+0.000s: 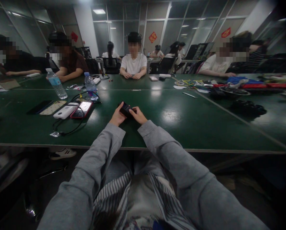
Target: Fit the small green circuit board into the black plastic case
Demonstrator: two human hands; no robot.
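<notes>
Between my two hands is a small black box-shaped thing (125,109), held just over the green table (171,134). Faint lettering shows on its upper face, too small to read. My left hand (118,115) grips its left side with the thumb along the edge. On the other side, my right hand (139,115) is closed on the right end, its thumb on top. The fingers underneath are mostly hidden.
Left of my hands lie a red-edged phone (82,110), a white power bank (66,110), a patterned phone case (53,107) and a black cable. Two water bottles (57,84) stand behind them. A pen (189,95) and tangled cables (200,83) lie right. People sit across the table.
</notes>
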